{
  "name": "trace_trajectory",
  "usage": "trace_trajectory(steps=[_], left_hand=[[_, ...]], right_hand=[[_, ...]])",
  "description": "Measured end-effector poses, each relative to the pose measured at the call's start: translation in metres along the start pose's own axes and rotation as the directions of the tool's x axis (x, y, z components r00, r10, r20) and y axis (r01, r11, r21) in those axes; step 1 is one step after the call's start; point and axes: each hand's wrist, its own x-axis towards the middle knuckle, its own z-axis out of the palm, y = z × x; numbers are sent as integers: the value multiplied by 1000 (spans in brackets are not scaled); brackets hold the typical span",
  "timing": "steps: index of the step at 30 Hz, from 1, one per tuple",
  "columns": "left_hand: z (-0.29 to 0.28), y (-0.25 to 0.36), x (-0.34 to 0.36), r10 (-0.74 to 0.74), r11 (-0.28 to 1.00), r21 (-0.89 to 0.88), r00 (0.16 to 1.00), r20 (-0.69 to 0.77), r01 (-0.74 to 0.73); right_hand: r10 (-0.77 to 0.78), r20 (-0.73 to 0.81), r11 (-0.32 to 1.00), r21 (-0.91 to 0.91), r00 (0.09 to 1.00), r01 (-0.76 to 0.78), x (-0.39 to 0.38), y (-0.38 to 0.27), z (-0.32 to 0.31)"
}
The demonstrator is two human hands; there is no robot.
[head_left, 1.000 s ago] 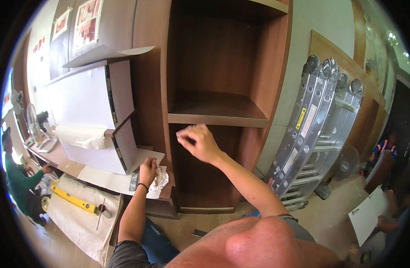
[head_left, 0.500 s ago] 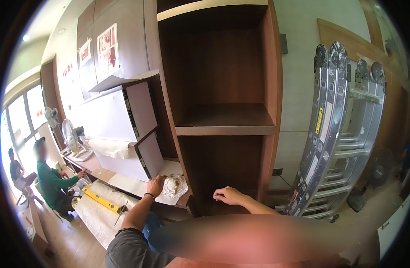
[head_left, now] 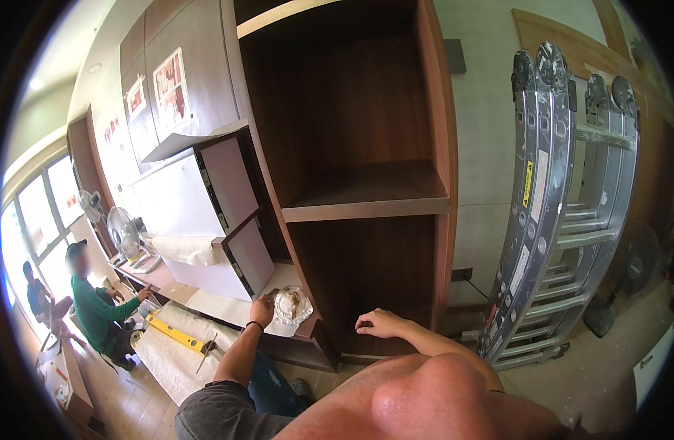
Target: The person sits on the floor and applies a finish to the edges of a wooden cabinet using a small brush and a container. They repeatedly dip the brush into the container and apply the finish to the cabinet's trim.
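My left hand (head_left: 261,312) is closed at the counter edge, right beside a crumpled clear plastic wrap (head_left: 293,304) with something pale brown inside. Its fingertips are partly hidden, so what they hold cannot be made out. Under the wrap lies a white sheet (head_left: 281,329) on the counter (head_left: 307,327). My right hand (head_left: 381,323) hovers before the lower opening of a tall dark wood cabinet (head_left: 365,208). Its fingers are curled in, and anything between them is too small to tell.
White drawer boxes (head_left: 177,198) stand left of the cabinet. A yellow spirit level (head_left: 175,333) lies on a cloth-covered surface (head_left: 168,361). A folded ladder (head_left: 531,213) leans at the right. A person in green (head_left: 98,304) works at the far left, near a fan (head_left: 124,233).
The view has shifted slightly, so the cabinet and ladder sit a little differently in it. Both hands keep nearly the same places beside the plastic wrap and before the cabinet.
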Motion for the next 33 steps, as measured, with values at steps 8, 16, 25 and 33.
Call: trace_trajectory(steps=[8,16,25,33], left_hand=[[-3,0,3,46,999,-3,999,23,-46],[-2,2,1,6,1000,-5,1000,18,-6],[-1,-6,3,44,998,-39,999,22,-43],[0,-6,4,43,998,-53,998,39,-41]], right_hand=[[1,-36,1000,-14,999,-2,0,8,3],[11,-27,1000,2,1000,-11,-3,7,4],[8,-16,999,40,1000,-7,-4,7,2],[92,13,995,38,996,-92,-6,3,-1]])
